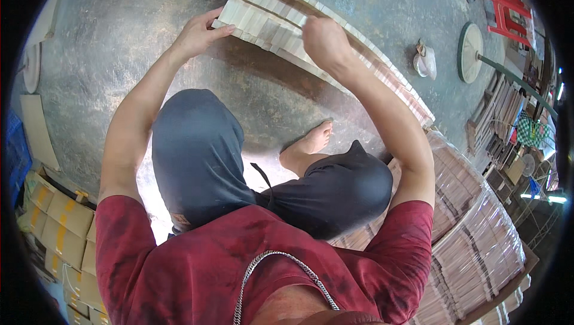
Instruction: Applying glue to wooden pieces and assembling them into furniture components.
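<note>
A long row of pale wooden strips [263, 23], packed side by side in stepped layers, runs across the floor in front of me toward the right. My left hand [200, 33] grips the row's left end, its thumb along the near edge and its other fingers round the end face. Over the row's middle is my right hand [326, 43], closed into a fist with the knuckles up. Whatever sits inside that fist, if anything, is hidden. Both forearms arch around my bent knees.
Plastic-wrapped stacks of wooden pieces [460, 223] stand close by my right side. Cardboard boxes [66, 214] are piled at the left. A red plastic stool [505, 14], a round disc on a pole [470, 53] and a white bag [425, 61] are at the far right.
</note>
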Tool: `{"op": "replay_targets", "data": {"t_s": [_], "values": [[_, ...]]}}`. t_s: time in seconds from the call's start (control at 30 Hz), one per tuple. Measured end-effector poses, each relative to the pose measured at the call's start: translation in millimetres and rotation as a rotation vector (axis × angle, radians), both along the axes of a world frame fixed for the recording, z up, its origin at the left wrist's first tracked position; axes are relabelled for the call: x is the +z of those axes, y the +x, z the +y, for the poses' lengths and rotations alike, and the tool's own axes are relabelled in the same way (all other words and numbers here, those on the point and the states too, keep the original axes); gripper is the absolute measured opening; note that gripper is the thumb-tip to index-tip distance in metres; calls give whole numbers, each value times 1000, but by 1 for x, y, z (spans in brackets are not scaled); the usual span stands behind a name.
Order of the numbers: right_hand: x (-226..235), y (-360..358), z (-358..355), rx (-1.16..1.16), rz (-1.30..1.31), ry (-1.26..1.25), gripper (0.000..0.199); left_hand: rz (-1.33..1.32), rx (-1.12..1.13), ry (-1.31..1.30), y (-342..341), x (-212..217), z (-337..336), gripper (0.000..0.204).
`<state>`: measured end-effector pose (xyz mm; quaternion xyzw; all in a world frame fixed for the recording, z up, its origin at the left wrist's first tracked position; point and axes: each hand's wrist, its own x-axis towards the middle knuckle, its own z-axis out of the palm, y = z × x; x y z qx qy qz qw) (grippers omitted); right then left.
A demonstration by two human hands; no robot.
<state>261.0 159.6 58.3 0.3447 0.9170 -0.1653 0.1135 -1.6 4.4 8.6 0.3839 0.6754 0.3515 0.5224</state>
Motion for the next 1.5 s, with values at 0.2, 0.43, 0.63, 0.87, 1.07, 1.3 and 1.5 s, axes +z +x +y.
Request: {"op": "replay_targets", "data": {"t_s": [0.2, 0.43, 0.63, 0.87, 1.07, 1.3, 1.5], "values": [[38, 28, 22, -290, 343, -296, 25, -2, -8, -75, 1, 5, 4, 60], [86, 215, 46, -837, 780, -608, 24, -39, 1, -60, 3, -3, 6, 57], [59, 349, 92, -1058, 906, -508, 24, -58, -23, -111, 2, 12, 4, 56], [-31, 433, 153, -1100, 485, -68, 24, -20, 8, -158, 0, 10, 4, 63], [-82, 457, 180, -717, 127, 411, 23, -45, 22, -179, 0, 2, 8, 65], [-73, 465, 171, -1327, 732, -222, 23, -64, 35, -209, -4, 6, 3, 66], [-76, 474, 172, -1431, 895, -435, 22, -85, 55, -193, -4, 6, 0, 67]]}}
